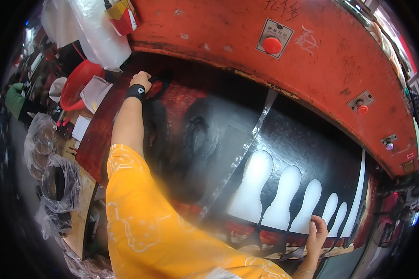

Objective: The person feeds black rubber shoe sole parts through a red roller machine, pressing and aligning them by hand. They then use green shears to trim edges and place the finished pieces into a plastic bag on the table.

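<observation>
At the far left of the work surface, my left hand [141, 81], with a black band on its wrist, has its fingers curled. It is beside a dark curved piece [160, 83]; what it grips is mostly hidden. My right hand [317, 229] is at the near right, fingers bent but loosely apart, over the front edge of a glossy black sheet [284, 135]. Sole-shaped cut-outs in a row from large to small show white, such as the large white shape [252, 190]. Narrow dark strips hang between them over the front edge.
A red machine beam [209, 32] spans the far side, with a large red push button [272, 45]. A clear strip [246, 153] crosses the sheet. At left stand a red basin [81, 83], clear plastic bags [60, 181] and a plastic roll [100, 37].
</observation>
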A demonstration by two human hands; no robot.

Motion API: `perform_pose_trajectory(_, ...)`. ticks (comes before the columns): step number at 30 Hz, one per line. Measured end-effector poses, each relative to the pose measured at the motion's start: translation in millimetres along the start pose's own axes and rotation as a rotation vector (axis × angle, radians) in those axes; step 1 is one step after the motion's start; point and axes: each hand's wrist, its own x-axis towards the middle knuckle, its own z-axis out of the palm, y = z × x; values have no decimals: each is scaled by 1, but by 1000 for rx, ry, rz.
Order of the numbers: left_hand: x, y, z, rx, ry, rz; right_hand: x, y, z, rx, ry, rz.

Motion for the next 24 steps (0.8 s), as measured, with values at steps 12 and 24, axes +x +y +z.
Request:
perform_pose_trajectory(12,-47,109,-19,268,52,405,32,4,-26,-293,154,-234)
perform_pose_trajectory(24,-312,271,44,-41,-150,1148,58,72,-28,-768,229,-215)
